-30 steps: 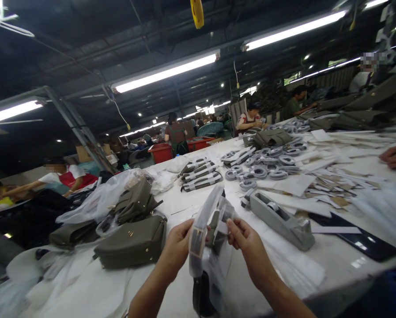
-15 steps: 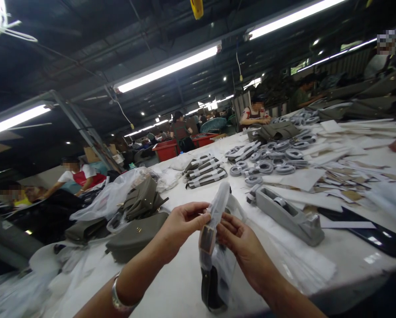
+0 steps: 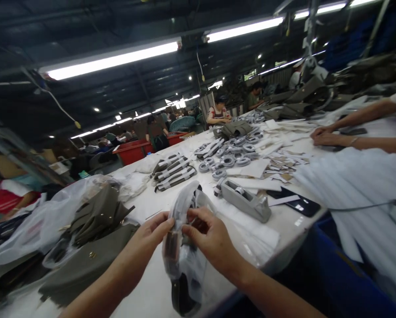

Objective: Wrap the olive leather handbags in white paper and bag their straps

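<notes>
In the head view, a dark strap with a buckle, wrapped in thin white translucent sheet, stands looped upright above the table's near side. My left hand pinches its wrapped edge from the left, just above the buckle. From the right, my right hand closes thumb and fingers on the wrapping at about the same height. The strap's dark lower end hangs below both hands, uncovered. A grey tape dispenser stands to the right of my right hand. Olive bags lie to the left of my left arm.
Wrapped strap bundles and several grey coiled straps lie farther back on the white table. A black phone-like slab rests near the right edge. At right are another person's hands and a blue bin with white sheets.
The view has turned right, so the table's things appear farther left. Both hands still grip the strap's wrapping. The other person's arms and the blue bin have come into view.
</notes>
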`<state>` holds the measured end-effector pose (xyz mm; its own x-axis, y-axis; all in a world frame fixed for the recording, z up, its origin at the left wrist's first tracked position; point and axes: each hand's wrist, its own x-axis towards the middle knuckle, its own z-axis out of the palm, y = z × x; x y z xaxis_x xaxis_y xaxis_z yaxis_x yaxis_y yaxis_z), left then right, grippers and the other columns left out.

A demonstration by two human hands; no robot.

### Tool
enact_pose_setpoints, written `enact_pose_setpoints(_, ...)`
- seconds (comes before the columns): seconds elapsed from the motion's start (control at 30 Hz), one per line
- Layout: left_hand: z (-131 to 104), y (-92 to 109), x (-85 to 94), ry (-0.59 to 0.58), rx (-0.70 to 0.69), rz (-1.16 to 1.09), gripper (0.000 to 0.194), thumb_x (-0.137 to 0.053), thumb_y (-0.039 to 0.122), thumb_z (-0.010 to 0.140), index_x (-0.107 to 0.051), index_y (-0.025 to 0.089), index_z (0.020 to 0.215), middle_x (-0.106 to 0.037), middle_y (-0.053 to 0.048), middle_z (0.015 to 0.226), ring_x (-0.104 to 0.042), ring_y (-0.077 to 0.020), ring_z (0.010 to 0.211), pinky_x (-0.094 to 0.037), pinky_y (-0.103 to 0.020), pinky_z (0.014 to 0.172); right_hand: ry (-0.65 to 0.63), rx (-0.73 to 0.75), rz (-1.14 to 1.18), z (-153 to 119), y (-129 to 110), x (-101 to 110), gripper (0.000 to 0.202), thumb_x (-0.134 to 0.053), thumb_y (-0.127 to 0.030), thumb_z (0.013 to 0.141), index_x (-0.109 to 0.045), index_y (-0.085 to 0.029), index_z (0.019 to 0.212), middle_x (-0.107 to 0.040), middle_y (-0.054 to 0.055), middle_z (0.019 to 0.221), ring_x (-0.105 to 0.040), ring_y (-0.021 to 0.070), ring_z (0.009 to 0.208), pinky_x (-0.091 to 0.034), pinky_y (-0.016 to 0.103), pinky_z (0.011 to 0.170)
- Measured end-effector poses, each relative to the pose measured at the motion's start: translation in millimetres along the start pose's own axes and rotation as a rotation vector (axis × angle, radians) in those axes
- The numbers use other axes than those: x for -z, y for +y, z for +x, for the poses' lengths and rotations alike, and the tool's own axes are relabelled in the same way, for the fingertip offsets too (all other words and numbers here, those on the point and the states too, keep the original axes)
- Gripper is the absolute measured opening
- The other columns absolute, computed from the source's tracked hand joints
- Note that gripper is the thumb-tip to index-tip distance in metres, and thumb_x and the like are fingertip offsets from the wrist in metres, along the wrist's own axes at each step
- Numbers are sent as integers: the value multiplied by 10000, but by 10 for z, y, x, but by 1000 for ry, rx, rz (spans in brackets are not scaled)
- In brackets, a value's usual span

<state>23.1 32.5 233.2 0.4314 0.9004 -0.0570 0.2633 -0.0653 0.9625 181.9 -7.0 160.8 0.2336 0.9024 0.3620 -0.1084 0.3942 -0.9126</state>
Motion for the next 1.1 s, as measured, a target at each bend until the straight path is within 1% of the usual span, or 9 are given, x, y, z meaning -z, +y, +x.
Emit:
enact_pose_setpoints(0.13, -15, -122, 11, 60, 100, -63, 443, -702, 515, 838, -673, 252, 1193, -738, -19, 1102, -653, -225, 1066, -516, -258, 897, -66, 197, -343, 57, 7, 475, 190, -699, -318, 875, -731, -221, 1035, -708, 21, 936, -663, 150, 782, -526, 258, 734)
enact_pose_setpoints(0.2, 18, -142, 85, 64, 106, -72, 477, -694, 508, 851, -638, 260, 1255, -732, -15, 1138, -654, -214, 1073, -509, -243, 909, 25, 260, -586, 107, 107, 941, 179, -634, -339, 923, -729, -230, 1028, -740, 28, 962, -685, 177, 887, -528, 282, 829)
enact_pose_setpoints(0.33, 165, -128, 258, 117, 85, -148, 603, -730, 513, 817, -572, 254, 1338, -729, -29, 1152, -675, -223, 1031, -546, -239, 812, 245, 115, -1206, 225, 478, 2145, 279, -487, -310, 971, -722, -234, 1099, -747, 63, 1100, -693, 222, 1003, -537, 340, 899)
enact_pose_setpoints(0.43, 260, -96, 300, 178, 95, -218, 674, -772, 516, 770, -560, 248, 1351, -738, -35, 1124, -693, -232, 989, -564, -245, 758, 228, 41, -1348, 261, 757, 2880, 310, -487, -173, 885, -755, -211, 1037, -755, 110, 1079, -697, 269, 1010, -538, 404, 911)
enact_pose_setpoints(0.5, 280, -100, 290, 144, 102, -230, 670, -769, 518, 771, -565, 251, 1350, -741, -40, 1114, -699, -240, 971, -572, -263, 761, 164, 8, -1423, 253, 897, 3169, 322, -524, -117, 807, -769, -207, 995, -761, 111, 1061, -693, 270, 1026, -530, 402, 930)
enact_pose_setpoints(0.7, 180, -243, 263, -106, 46, -74, 500, -704, 477, 847, -616, 262, 1290, -711, -43, 1183, -641, -277, 1119, -537, -319, 934, 9, -25, -1530, 221, 1028, 3369, 331, -520, -114, 809, -773, -207, 1000, -745, 95, 1129, -660, 259, 1085, -477, 387, 973)
enact_pose_setpoints(0.9, 133, -308, 279, -60, 66, -98, 479, -698, 496, 844, -625, 281, 1266, -703, -27, 1197, -640, -267, 1108, -523, -315, 949, 160, -160, -1556, 188, 748, 3370, 281, -514, -175, 848, -788, -200, 907, -778, 123, 910, -708, 288, 876, -492, 374, 787)
enact_pose_setpoints(1.0, 159, -327, 257, -8, 78, -113, 525, -730, 519, 805, -638, 268, 1257, -730, -34, 1123, -674, -260, 1013, -530, -313, 919, 266, -252, -1479, 145, 554, 3239, 316, -531, -388, 895, -798, -229, 953, -785, 98, 860, -723, 283, 767, -478, 320, 611)
enact_pose_setpoints(1.1, 187, -316, 204, 26, 50, -95, 540, -745, 531, 786, -662, 240, 1233, -740, -46, 1080, -681, -255, 964, -533, -299, 881, 240, -280, -1332, 100, 402, 2890, 381, -535, -543, 895, -800, -273, 937, -787, 8, 802, -727, 205, 713, -472, 241, 569)
